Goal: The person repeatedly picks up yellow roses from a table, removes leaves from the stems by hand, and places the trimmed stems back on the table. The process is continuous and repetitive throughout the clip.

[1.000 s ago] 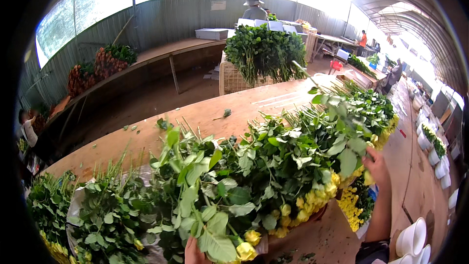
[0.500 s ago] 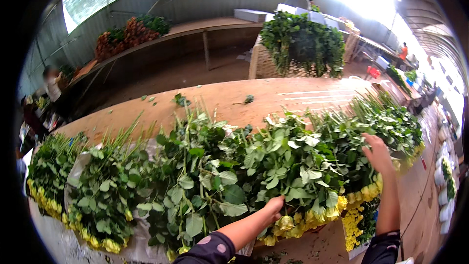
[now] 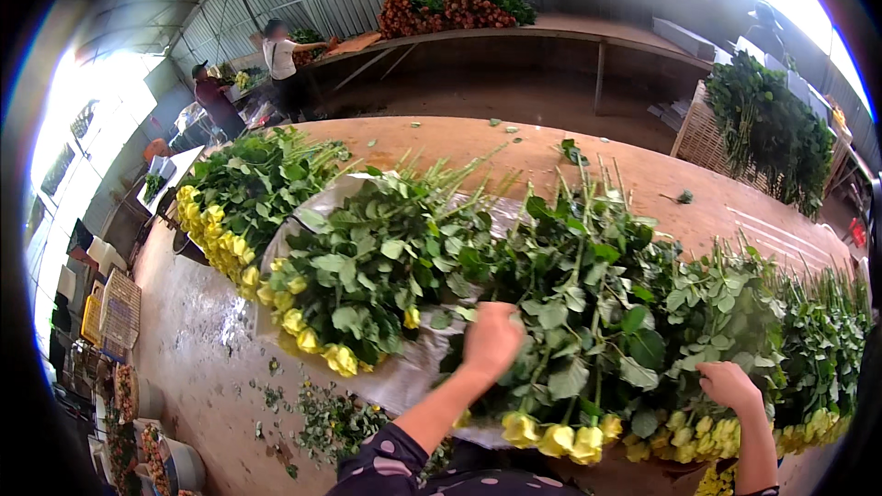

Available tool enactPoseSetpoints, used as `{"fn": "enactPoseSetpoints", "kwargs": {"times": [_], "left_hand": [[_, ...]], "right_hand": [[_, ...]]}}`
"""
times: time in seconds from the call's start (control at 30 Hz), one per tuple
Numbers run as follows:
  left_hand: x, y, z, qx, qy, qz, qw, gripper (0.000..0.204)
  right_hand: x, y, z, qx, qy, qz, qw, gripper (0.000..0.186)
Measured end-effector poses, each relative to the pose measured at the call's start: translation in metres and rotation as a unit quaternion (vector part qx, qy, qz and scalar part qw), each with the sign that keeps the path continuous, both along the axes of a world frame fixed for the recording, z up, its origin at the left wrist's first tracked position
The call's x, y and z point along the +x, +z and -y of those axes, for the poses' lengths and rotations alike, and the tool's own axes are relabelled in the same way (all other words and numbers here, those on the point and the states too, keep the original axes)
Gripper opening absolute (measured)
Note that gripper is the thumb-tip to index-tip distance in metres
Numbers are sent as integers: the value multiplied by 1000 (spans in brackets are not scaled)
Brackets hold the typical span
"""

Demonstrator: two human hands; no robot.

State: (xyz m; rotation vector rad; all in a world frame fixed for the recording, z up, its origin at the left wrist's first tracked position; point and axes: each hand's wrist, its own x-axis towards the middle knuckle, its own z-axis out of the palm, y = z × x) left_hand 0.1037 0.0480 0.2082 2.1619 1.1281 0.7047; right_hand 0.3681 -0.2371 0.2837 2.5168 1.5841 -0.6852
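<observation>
Yellow roses with long leafy stems lie in bunches along a wooden table, blooms toward me. My left hand (image 3: 493, 340) reaches into the leaves at the left side of the middle rose bunch (image 3: 574, 312); its fingers are blurred and partly hidden by foliage. Over the leaves of the rose bunch to the right (image 3: 712, 312) is my right hand (image 3: 732, 388), fingers curled, and what they hold, if anything, is hidden. Left of my left hand, another rose bunch (image 3: 358, 266) rests on a pale plastic sheet (image 3: 413, 363).
More roses lie at the table's left end (image 3: 257, 193) and right end (image 3: 822, 349). Loose leaves (image 3: 331, 418) litter the floor. Beyond the table (image 3: 441, 138) stand a wicker crate (image 3: 703, 133) with greenery and a bench (image 3: 570, 29) with orange flowers. Two people work at the far left.
The view has swung left. My left hand has left the blooms of the right-hand bunch for the middle bunch's left side. My right hand has come nearer, over that right-hand bunch.
</observation>
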Motion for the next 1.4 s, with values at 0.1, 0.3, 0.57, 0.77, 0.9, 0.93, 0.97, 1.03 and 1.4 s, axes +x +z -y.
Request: {"fn": "enactPoseSetpoints", "kwargs": {"times": [0.1,0.3,0.57,0.77,0.9,0.93,0.97,1.03,1.4], "left_hand": [[-74,-73,-83,95,224,-236,941,34],[-130,-112,-129,20,168,-315,934,19],[-213,39,-190,306,150,-270,901,21],[-270,12,-232,155,77,-397,902,22],[-281,-5,-237,149,97,-380,908,14],[-286,-11,-242,134,104,-384,908,14],[-285,-10,-245,140,82,-397,904,13],[-272,10,-228,171,67,-396,900,11],[-285,1,-278,205,-68,-328,920,29]], "right_hand": [[-83,56,-79,145,63,-70,985,30],[-217,22,-262,294,203,-264,896,26],[-307,-179,-424,217,-154,-276,924,55],[-320,-157,-424,276,-211,-415,841,46],[-309,2,-318,259,-247,-759,543,38],[-305,29,-292,235,-205,-742,593,42],[-295,22,-279,264,-153,-672,674,40],[-274,-3,-275,357,-49,-410,838,39],[-34,77,-219,122,24,250,960,41]]}}
